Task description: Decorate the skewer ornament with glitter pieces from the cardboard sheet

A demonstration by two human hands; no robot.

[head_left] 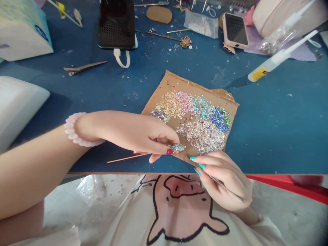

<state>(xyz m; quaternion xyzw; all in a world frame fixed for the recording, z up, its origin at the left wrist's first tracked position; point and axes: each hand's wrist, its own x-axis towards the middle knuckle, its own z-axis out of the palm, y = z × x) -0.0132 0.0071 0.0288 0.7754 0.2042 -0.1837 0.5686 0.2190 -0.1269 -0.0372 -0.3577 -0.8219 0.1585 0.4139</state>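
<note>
Above the near edge of the cardboard point(176, 82), the left hand point(143, 133) has fingers clamped on a glittering ornament point(177, 147), seemingly mostly studded; by that edge, the right hand's point(225, 174) fingers grip a thin tool point(214, 178); many loose stones point(205, 136) lie unused on the cardboard

Tabletop point(94, 92) was blue, cardboard point(176, 81) tan, loose gems point(201, 107) glinted yellow, pink, teal and blue, left-hand nails point(169, 151) shone red, right-hand nails point(202, 166) turquoise
</note>
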